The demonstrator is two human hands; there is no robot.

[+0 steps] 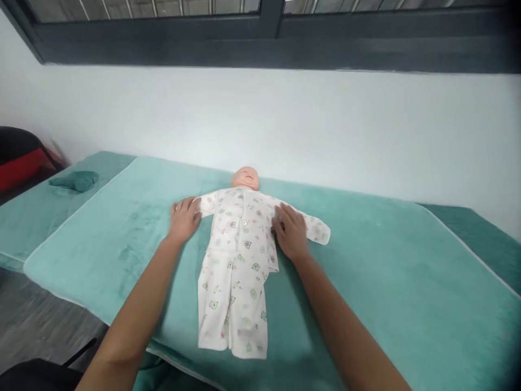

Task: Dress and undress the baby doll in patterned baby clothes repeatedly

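Doll (238,255) on its back, mid-way along the green cover (386,271), legs toward the wearer. Nearest: trousers (246,304), leg ends lying flat, no feet visible. Risk: a pull on these near ends could drag the trousers down. Next, jacket (244,228): lower right corner juts out from the side; it could fold under if the body is shifted. Left hand (184,218): palm down, fingers spread and relaxed at the left sleeve (208,203) end, no grip seen. Right hand (290,231): across the right sleeve (318,229) by the jacket's side, fingers slightly bent; pinching or merely resting, cannot tell. Risk: uneven pressure or tugging here could twist the jacket or turn the doll, as the cover offers uncertain hold. Farther: head (246,178), near the wall (325,125); a push away from the wearer could knock it there.
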